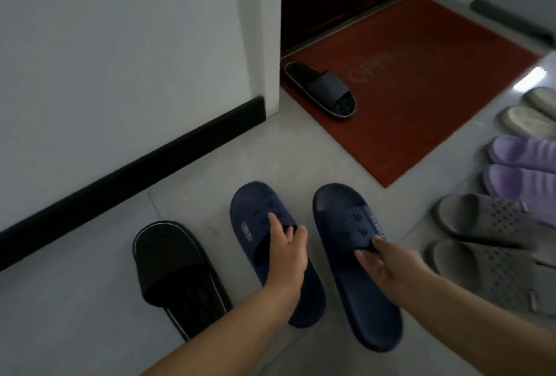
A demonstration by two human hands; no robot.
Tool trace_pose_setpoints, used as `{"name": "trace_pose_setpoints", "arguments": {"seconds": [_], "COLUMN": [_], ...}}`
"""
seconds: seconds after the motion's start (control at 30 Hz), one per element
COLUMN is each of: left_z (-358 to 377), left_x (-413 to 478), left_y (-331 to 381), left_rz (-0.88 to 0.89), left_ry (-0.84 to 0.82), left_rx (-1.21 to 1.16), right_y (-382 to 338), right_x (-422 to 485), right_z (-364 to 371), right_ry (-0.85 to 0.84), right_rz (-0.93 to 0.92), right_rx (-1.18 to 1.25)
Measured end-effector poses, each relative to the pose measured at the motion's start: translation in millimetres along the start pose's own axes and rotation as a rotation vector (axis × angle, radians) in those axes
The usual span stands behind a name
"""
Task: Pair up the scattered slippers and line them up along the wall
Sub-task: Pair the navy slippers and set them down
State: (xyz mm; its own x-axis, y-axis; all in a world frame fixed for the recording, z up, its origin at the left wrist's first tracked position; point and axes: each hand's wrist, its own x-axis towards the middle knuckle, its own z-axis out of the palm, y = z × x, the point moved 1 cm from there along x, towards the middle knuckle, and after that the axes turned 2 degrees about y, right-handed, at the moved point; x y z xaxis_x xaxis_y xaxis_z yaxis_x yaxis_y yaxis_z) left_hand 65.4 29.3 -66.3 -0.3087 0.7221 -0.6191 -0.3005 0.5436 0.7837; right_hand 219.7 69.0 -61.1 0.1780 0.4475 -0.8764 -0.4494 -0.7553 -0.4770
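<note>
- Right now both hands grip a navy pair: the left hand (287, 248) has its fingers tucked under the strap of the left navy slipper (272, 248) with the thumb on top, and the right hand (380, 261) pinches the strap edge of the right navy slipper (353, 258).
- Both navy slippers lie side by side, a little apart, toes pointing away; whether they rest on the floor (246, 153) or are just lifted off it I cannot tell.
- Just left of the left hand's grip lies one black slipper (177, 276), alone, near the baseboard (132, 171) but at an angle to it.
- Right of the right hand's grip, a grey pair (487, 243) sits side by side; this looks already matched and lined up.
- Beyond the grey pair, further right and ahead of the grip, a purple pair (523, 165) and then a pale pair (529, 111) continue the same row, so three pairs seem done.
- Far ahead of both grips, a second black slipper (320, 90) rests on the red mat (421, 99) by the door, well apart from its likely partner.
- My judgement: the task is past halfway. The navy pair is matched but not yet placed in the row, and the two black slippers remain to be brought together and lined up.
</note>
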Motion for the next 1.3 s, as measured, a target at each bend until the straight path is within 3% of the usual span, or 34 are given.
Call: {"name": "trace_pose_setpoints", "arguments": {"seconds": [0.17,0.5,0.57,0.67,0.8,0.9,0.97,1.1,1.2,1.3], "left_z": [6.1,-16.4,-17.2,-27.7,-62.1,-95.6,-105.8,-82.2,-58.6,-56.1], "left_x": [-21.7,-23.4,-23.9,-16.1,9.9,33.2,43.7,57.9,65.0,62.0], "left_y": [-34.4,-41.4,-41.0,-33.0,-9.9,0.0,0.3,1.4,3.1,3.9], "left_rz": [-0.08,-0.069,-0.066,-0.029,0.075,0.12,0.126,0.254,0.229,0.219], "left_ry": [-0.094,-0.184,-0.227,-0.27,-0.114,0.04,0.055,-0.121,-0.275,-0.328], "left_rx": [0.03,0.205,0.249,0.4,0.477,0.627,0.757,1.017,1.192,1.177], "right_y": [27.0,33.2,40.1,45.8,58.3,71.8,72.6,69.1,66.5,58.8], "right_x": [9.3,32.9,34.2,40.0,39.4,39.4,39.7,38.3,33.6,29.8], "right_z": [15.1,15.9,14.6,7.4,2.7,13.1,22.2,26.6,21.5,8.6], "right_ry": [-0.013,-0.137,-0.151,-0.176,-0.277,-0.218,-0.137,-0.083,-0.069,-0.074], "right_rz": [0.001,0.017,0.024,-0.107,-0.31,-0.273,-0.304,-0.515,-0.557,-0.601], "right_rx": [0.02,0.009,-0.089,-0.446,-0.942,-0.942,-0.921,-1.099,-1.145,-1.25]}}
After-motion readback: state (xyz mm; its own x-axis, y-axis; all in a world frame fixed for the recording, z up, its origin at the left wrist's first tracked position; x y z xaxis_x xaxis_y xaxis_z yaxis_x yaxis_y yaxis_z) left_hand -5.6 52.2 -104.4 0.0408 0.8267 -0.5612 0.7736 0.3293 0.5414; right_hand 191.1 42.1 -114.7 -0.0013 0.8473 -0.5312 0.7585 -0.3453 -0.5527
